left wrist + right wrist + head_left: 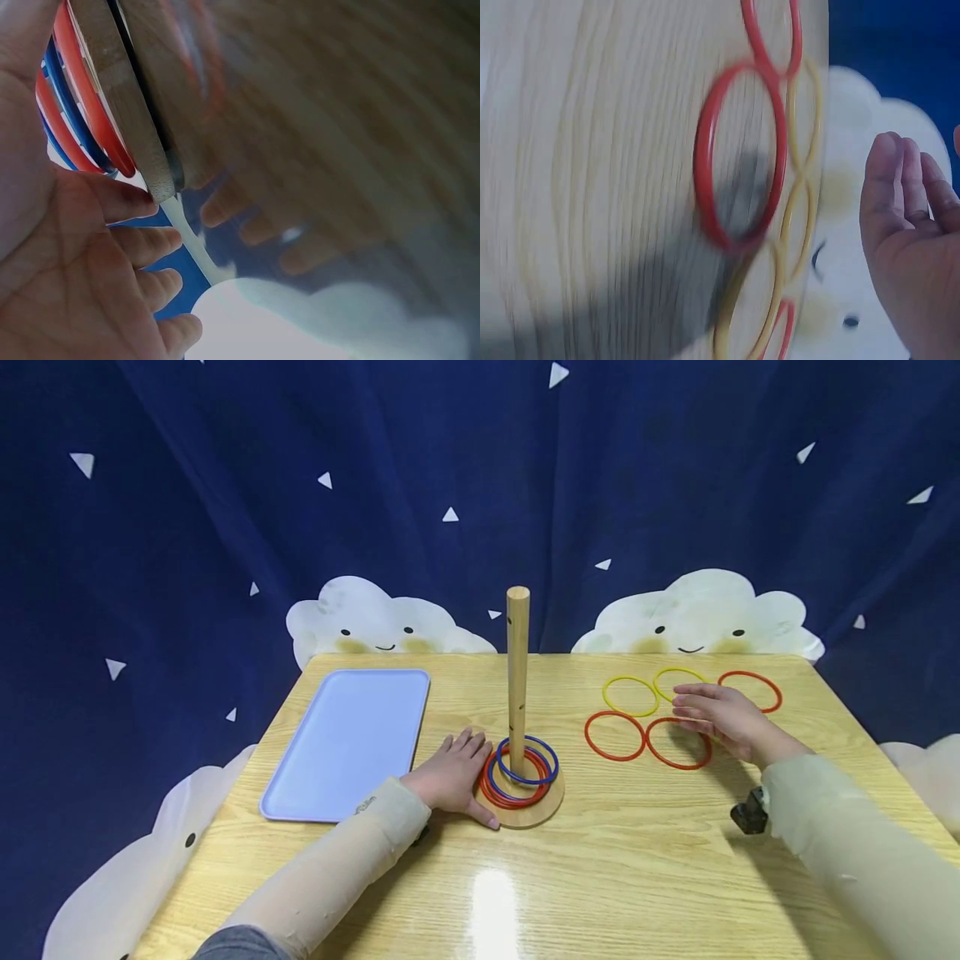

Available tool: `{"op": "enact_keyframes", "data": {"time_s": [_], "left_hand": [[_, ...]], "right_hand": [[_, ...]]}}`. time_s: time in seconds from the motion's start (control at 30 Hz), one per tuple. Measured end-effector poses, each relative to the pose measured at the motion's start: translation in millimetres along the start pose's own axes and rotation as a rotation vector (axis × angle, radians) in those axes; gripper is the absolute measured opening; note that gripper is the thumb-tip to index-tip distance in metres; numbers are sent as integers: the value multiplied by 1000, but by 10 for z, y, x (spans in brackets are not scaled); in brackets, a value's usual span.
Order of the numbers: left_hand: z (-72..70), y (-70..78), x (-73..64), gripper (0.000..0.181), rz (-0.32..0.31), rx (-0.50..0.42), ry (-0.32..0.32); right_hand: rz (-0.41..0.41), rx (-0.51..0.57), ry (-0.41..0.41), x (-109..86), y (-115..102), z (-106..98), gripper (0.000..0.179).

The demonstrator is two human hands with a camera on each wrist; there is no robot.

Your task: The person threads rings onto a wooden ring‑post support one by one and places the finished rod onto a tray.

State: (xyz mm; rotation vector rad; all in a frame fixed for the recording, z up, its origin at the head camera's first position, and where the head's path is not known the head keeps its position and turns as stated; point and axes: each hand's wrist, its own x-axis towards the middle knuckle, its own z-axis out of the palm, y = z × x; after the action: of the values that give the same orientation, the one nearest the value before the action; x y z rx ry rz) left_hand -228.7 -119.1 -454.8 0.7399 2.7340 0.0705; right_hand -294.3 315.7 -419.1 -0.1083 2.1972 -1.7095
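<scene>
A wooden post (517,677) stands on a round wooden base (552,806). Several red rings (517,805) and blue rings (557,762) lie around its foot. My left hand (453,772) rests against the left side of the base, thumb at the front and fingers nearly straight along its edge. To the right, my right hand (723,718) hovers above loose rings with relaxed fingers, holding nothing. Beneath it lies a red ring (678,767); behind is a yellow ring (680,670). The right wrist view also shows a yellow ring (722,330) that my hand hides in the head view.
A pale blue tray (345,743) lies left of the stand. More loose rings are a yellow one (605,696), a red one (615,713) and a far red one (780,697). Behind the wooden table (600,877) hangs a dark blue curtain (420,435) with clouds.
</scene>
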Motion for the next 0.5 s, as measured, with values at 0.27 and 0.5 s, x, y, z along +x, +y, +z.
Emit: {"op": "enact_keyframes", "data": {"time_s": [0.27,0.5], "left_hand": [[-38,9,-2,132,0,2,0],[-30,23,-13,132,-5,-18,-15]], "right_hand": [[13,138,90,-109,145,-446,32],[83,200,169,-210,322,-648,15]]}}
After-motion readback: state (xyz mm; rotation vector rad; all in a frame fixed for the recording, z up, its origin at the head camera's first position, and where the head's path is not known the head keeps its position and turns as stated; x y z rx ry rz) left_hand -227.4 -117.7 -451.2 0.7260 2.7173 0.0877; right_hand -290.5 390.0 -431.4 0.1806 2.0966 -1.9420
